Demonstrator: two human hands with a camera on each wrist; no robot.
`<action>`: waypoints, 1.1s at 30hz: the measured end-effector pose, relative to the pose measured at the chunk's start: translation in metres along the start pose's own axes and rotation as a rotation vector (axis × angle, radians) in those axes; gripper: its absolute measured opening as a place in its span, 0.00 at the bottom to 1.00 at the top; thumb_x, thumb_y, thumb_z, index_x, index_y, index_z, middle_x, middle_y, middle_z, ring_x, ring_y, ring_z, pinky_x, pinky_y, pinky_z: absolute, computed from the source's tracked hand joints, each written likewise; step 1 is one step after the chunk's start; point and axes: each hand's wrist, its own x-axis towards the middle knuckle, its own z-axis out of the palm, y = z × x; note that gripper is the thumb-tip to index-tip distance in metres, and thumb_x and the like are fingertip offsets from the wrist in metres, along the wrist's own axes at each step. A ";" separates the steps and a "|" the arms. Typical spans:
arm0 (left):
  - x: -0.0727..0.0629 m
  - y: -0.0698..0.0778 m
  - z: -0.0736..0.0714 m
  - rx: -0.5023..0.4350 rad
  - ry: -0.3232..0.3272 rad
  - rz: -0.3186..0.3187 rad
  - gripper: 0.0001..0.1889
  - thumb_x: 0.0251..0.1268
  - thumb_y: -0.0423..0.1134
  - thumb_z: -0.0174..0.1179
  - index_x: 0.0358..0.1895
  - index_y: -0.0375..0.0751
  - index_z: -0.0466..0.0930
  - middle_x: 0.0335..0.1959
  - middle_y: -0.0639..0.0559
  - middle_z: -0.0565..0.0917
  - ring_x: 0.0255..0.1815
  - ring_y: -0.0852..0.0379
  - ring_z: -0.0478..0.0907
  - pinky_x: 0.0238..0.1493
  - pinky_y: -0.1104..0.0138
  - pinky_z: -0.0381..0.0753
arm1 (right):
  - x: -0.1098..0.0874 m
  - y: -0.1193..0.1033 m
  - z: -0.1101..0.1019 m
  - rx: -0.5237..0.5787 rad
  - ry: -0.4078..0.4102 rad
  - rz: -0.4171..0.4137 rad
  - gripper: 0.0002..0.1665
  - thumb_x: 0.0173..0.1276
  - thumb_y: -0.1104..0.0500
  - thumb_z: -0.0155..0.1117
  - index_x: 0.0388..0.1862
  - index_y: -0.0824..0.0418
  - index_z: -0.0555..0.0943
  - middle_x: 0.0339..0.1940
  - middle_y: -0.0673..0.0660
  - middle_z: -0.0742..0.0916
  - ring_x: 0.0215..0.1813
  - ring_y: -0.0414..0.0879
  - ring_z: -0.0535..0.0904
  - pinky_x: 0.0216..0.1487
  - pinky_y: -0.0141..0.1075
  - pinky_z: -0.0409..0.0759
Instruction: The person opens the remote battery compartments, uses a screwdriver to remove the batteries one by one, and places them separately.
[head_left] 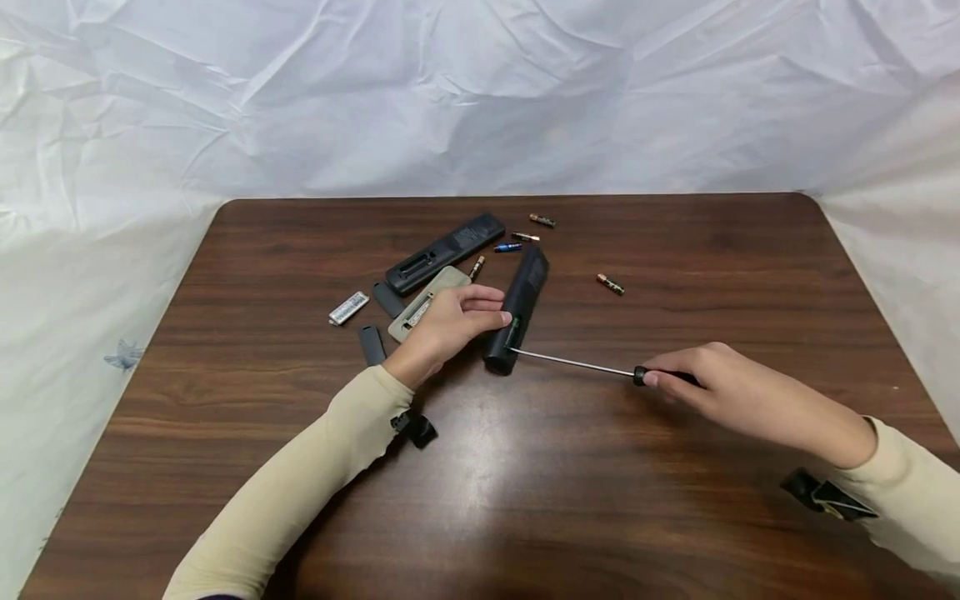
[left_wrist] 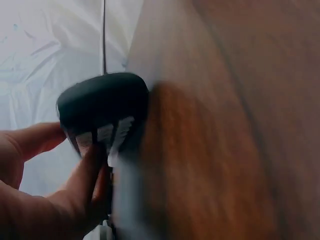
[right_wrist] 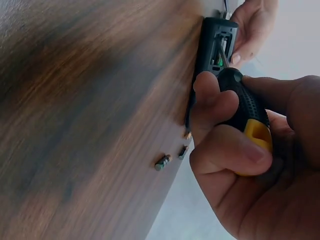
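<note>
My left hand [head_left: 442,325] grips a black remote control [head_left: 527,282] near its lower end, on the middle of the table. In the left wrist view the end of that remote [left_wrist: 105,97] faces the camera, between thumb and fingers. Its battery compartment [right_wrist: 223,49] is uncovered, with something green inside. My right hand [head_left: 712,387] holds a screwdriver [head_left: 577,362] by its handle, which is black and yellow in the right wrist view. The thin metal shaft reaches left and its tip is at the compartment; exact contact cannot be made out.
Another black remote [head_left: 446,250] lies face down behind the left hand, its battery bay uncovered. A beige remote [head_left: 447,279] sits partly under that hand. Two dark covers [head_left: 371,344] and a small white remote [head_left: 348,308] lie left. Several loose batteries [head_left: 611,284] lie farther back and right.
</note>
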 end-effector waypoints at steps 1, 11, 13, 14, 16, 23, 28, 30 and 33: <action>0.000 0.001 0.000 0.025 -0.015 -0.012 0.21 0.72 0.34 0.69 0.65 0.36 0.81 0.59 0.42 0.86 0.60 0.50 0.84 0.60 0.62 0.82 | 0.000 0.000 0.001 -0.009 0.003 -0.003 0.11 0.81 0.59 0.63 0.54 0.60 0.89 0.35 0.42 0.87 0.32 0.30 0.74 0.34 0.34 0.77; -0.015 0.001 -0.014 0.399 -0.120 0.017 0.17 0.78 0.43 0.64 0.63 0.45 0.85 0.47 0.51 0.89 0.50 0.55 0.85 0.52 0.59 0.85 | 0.002 -0.004 0.009 -0.052 0.051 -0.024 0.07 0.79 0.59 0.66 0.50 0.55 0.89 0.43 0.43 0.90 0.41 0.32 0.81 0.40 0.41 0.83; -0.019 0.001 -0.019 0.395 -0.158 0.005 0.20 0.76 0.41 0.65 0.66 0.42 0.82 0.49 0.48 0.88 0.48 0.54 0.86 0.48 0.60 0.86 | 0.002 -0.004 0.010 -0.059 0.059 -0.029 0.06 0.79 0.60 0.65 0.48 0.54 0.89 0.41 0.41 0.89 0.39 0.31 0.79 0.40 0.40 0.82; -0.021 0.001 -0.021 0.384 -0.181 0.000 0.22 0.75 0.39 0.67 0.68 0.40 0.80 0.50 0.46 0.88 0.48 0.53 0.86 0.46 0.62 0.86 | 0.002 -0.004 0.010 -0.061 0.059 -0.024 0.06 0.79 0.59 0.65 0.47 0.53 0.89 0.40 0.41 0.89 0.38 0.31 0.79 0.39 0.40 0.82; -0.025 0.002 -0.022 0.393 -0.207 -0.004 0.27 0.70 0.36 0.71 0.71 0.39 0.78 0.52 0.43 0.87 0.48 0.53 0.86 0.45 0.63 0.86 | 0.002 -0.004 0.010 -0.074 0.065 -0.018 0.06 0.79 0.59 0.66 0.48 0.54 0.89 0.41 0.41 0.89 0.40 0.32 0.80 0.40 0.41 0.83; -0.036 0.003 -0.010 0.656 -0.101 0.116 0.34 0.58 0.43 0.81 0.69 0.44 0.79 0.46 0.50 0.88 0.44 0.57 0.85 0.47 0.62 0.82 | -0.004 -0.010 0.007 -0.124 0.105 0.007 0.09 0.78 0.57 0.67 0.51 0.57 0.90 0.46 0.49 0.92 0.49 0.47 0.89 0.48 0.51 0.86; -0.045 0.001 0.002 0.858 0.000 0.236 0.35 0.55 0.47 0.83 0.67 0.44 0.81 0.45 0.50 0.87 0.42 0.55 0.83 0.47 0.59 0.81 | -0.013 -0.020 -0.001 -0.212 0.161 0.048 0.13 0.77 0.52 0.69 0.54 0.56 0.89 0.49 0.51 0.91 0.50 0.52 0.90 0.48 0.56 0.85; -0.049 0.000 0.005 0.906 0.031 0.270 0.35 0.55 0.47 0.83 0.66 0.42 0.82 0.46 0.49 0.87 0.43 0.54 0.82 0.47 0.57 0.81 | -0.017 -0.025 -0.004 -0.251 0.197 0.038 0.13 0.75 0.53 0.71 0.53 0.56 0.89 0.47 0.50 0.91 0.47 0.50 0.90 0.45 0.55 0.86; -0.053 0.000 0.009 0.955 0.066 0.294 0.34 0.55 0.46 0.83 0.65 0.40 0.83 0.46 0.47 0.86 0.44 0.53 0.82 0.46 0.56 0.82 | -0.020 -0.033 -0.006 -0.301 0.250 0.001 0.11 0.72 0.55 0.75 0.51 0.54 0.89 0.40 0.44 0.88 0.37 0.40 0.86 0.36 0.46 0.85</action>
